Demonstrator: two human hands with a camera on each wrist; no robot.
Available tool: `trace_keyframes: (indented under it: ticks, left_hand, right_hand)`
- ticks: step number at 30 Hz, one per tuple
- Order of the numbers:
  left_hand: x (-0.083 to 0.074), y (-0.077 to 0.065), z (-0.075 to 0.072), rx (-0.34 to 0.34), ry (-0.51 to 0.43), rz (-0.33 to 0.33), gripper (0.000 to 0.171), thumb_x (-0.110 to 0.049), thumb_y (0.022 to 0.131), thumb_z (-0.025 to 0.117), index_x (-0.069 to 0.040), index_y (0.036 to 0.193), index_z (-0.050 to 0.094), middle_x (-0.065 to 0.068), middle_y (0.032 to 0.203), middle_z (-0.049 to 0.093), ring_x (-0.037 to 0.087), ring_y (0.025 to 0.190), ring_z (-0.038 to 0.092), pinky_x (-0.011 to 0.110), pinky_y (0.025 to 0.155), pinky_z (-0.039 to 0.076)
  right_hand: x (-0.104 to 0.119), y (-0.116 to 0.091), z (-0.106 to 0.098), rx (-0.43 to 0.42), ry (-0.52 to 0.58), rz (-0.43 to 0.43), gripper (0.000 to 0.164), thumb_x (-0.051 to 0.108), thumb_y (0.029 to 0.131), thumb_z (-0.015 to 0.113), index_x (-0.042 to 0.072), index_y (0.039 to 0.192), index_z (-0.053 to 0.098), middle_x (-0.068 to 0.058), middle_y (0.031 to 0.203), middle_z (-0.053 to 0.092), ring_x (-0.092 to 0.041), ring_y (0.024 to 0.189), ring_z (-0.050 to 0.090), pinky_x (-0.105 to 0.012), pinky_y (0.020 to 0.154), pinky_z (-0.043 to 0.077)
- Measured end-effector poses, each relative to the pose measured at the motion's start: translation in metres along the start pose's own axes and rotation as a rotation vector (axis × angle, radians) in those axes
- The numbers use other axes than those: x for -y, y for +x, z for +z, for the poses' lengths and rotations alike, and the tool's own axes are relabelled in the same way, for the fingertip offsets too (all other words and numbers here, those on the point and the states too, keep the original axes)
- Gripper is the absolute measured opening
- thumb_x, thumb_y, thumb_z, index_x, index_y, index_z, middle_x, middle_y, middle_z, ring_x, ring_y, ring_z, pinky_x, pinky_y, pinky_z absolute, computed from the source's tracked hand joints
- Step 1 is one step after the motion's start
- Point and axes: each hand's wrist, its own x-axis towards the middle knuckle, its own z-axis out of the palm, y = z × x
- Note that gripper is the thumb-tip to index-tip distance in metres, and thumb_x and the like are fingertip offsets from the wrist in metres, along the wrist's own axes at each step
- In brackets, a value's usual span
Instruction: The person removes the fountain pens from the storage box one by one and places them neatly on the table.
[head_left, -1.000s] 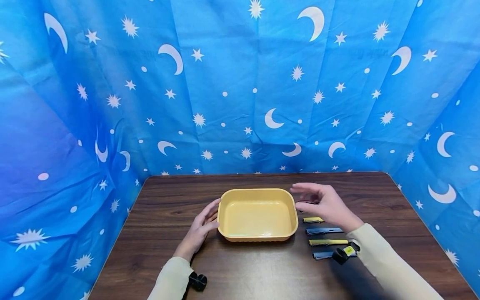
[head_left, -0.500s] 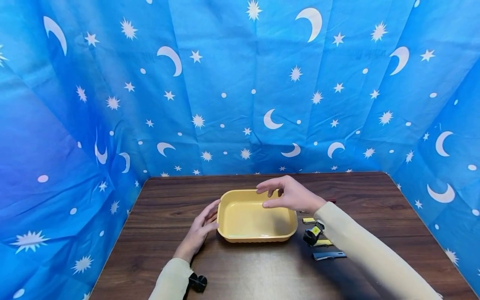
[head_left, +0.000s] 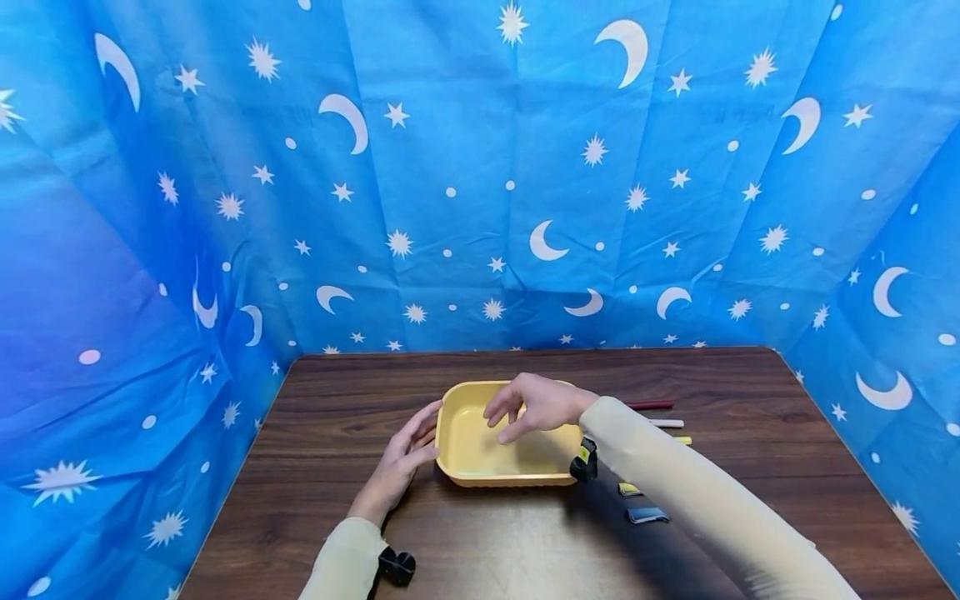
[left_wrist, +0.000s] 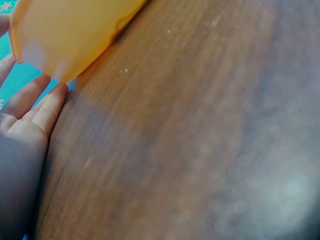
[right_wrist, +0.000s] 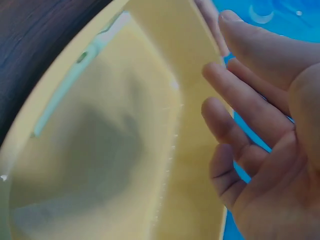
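Observation:
A yellow rectangular tray [head_left: 506, 480] stands upright on the table. At its left end my left hand [head_left: 395, 463] rests with extended fingers touching the outer wall, as the left wrist view also shows. Over the tray's interior hovers my right hand [head_left: 536, 404], fingers loosely bent and nothing between them. Inside the tray, along one long wall, lies a slim pale green thing [right_wrist: 62, 97] that looks like a pen; the head view hides it. Right of the tray are several pens, among them a dark red pen [head_left: 651, 405], a white pen [head_left: 669, 423] and a blue pen [head_left: 647, 515].
The right sleeve [head_left: 697, 492] covers parts of the row of pens, including a yellow pen [head_left: 630, 489]. A dark wood table [head_left: 330, 417] carries everything. A blue cloth [head_left: 450, 208] with moons and stars hangs around its back and sides.
My right hand has moved left from beside the tray's right end to over its interior, a little lower now. My left hand and the tray stay in place.

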Motion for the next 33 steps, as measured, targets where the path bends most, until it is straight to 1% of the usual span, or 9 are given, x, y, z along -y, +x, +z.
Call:
trace_keyframes:
  ticks: [3, 7, 10, 13, 16, 19, 22, 28, 33]
  left_hand:
    - [0.000, 0.000, 0.000, -0.004, 0.000, -0.003, 0.070, 0.000, 0.100, 0.060, 0.000, 0.163, 0.031, 0.034, 0.161, 0.036, 0.013, 0.140, 0.051, 0.022, 0.112, 0.045]
    - [0.000, 0.001, -0.001, -0.005, 0.000, 0.009, 0.069, 0.000, 0.100, 0.060, 0.000, 0.163, 0.032, 0.034, 0.161, 0.036, 0.013, 0.140, 0.051, 0.022, 0.112, 0.045]
    - [0.000, 0.001, -0.001, -0.006, 0.001, 0.011, 0.069, 0.000, 0.100, 0.060, 0.001, 0.163, 0.031, 0.034, 0.161, 0.037, 0.021, 0.143, 0.049, 0.023, 0.112, 0.045]
    - [0.000, 0.001, 0.000, -0.004, 0.004, 0.005, 0.069, 0.001, 0.100, 0.059, 0.001, 0.163, 0.031, 0.034, 0.161, 0.036, 0.035, 0.146, 0.044, 0.022, 0.112, 0.045]
    - [0.000, 0.000, 0.001, -0.002, 0.006, 0.004, 0.069, 0.002, 0.100, 0.058, 0.001, 0.163, 0.030, 0.034, 0.161, 0.036, 0.048, 0.147, 0.038, 0.022, 0.112, 0.045]
    - [0.000, 0.000, 0.001, -0.003, 0.005, 0.003, 0.069, 0.003, 0.100, 0.057, 0.000, 0.163, 0.030, 0.033, 0.162, 0.036, 0.052, 0.147, 0.034, 0.022, 0.112, 0.045]
    - [-0.001, 0.001, 0.002, -0.005, 0.002, 0.002, 0.069, 0.003, 0.100, 0.058, 0.000, 0.163, 0.030, 0.033, 0.162, 0.035, 0.052, 0.148, 0.034, 0.022, 0.112, 0.044]
    - [0.000, 0.001, 0.001, -0.001, 0.005, 0.002, 0.069, 0.003, 0.100, 0.058, 0.000, 0.163, 0.030, 0.033, 0.162, 0.035, 0.050, 0.147, 0.036, 0.023, 0.112, 0.045]
    - [0.001, 0.000, 0.001, 0.003, -0.003, 0.001, 0.069, 0.004, 0.100, 0.057, 0.000, 0.164, 0.030, 0.034, 0.162, 0.035, 0.052, 0.147, 0.035, 0.024, 0.113, 0.045]
  right_hand:
    - [-0.004, 0.006, 0.005, 0.040, 0.006, 0.026, 0.040, 0.014, 0.089, 0.084, 0.004, 0.126, 0.075, -0.004, 0.114, 0.079, -0.012, 0.091, 0.070, -0.026, 0.081, 0.059]
    - [-0.005, 0.010, 0.010, 0.103, 0.056, 0.079, 0.037, 0.008, 0.088, 0.084, 0.004, 0.123, 0.076, -0.005, 0.113, 0.080, -0.013, 0.099, 0.075, -0.026, 0.089, 0.059]
    - [-0.006, 0.012, 0.016, 0.176, 0.087, 0.108, 0.034, 0.002, 0.088, 0.083, 0.002, 0.121, 0.076, -0.009, 0.112, 0.080, -0.014, 0.103, 0.075, -0.027, 0.093, 0.058]
    - [-0.009, 0.013, 0.022, 0.226, 0.067, 0.134, 0.030, 0.002, 0.087, 0.083, 0.003, 0.117, 0.078, -0.010, 0.110, 0.080, -0.011, 0.099, 0.075, -0.025, 0.092, 0.058]
    - [-0.012, 0.013, 0.027, 0.229, 0.021, 0.162, 0.027, 0.002, 0.086, 0.084, 0.007, 0.113, 0.081, -0.007, 0.106, 0.081, -0.007, 0.095, 0.074, -0.025, 0.090, 0.058]
    - [-0.014, 0.015, 0.031, 0.230, -0.002, 0.187, 0.026, 0.000, 0.086, 0.084, 0.008, 0.111, 0.081, -0.005, 0.103, 0.081, -0.006, 0.092, 0.073, -0.023, 0.090, 0.057]
    - [-0.014, 0.016, 0.033, 0.241, -0.014, 0.200, 0.026, -0.003, 0.086, 0.082, 0.006, 0.111, 0.081, -0.006, 0.100, 0.081, -0.008, 0.092, 0.074, -0.023, 0.090, 0.057]
    - [-0.011, 0.015, 0.034, 0.259, -0.052, 0.243, 0.023, -0.006, 0.089, 0.078, 0.007, 0.108, 0.082, 0.000, 0.092, 0.081, -0.015, 0.095, 0.076, -0.022, 0.088, 0.057]
    - [-0.011, 0.012, 0.032, 0.283, -0.159, 0.265, 0.019, -0.002, 0.090, 0.078, 0.012, 0.102, 0.083, 0.007, 0.090, 0.079, -0.006, 0.092, 0.072, -0.021, 0.086, 0.057]
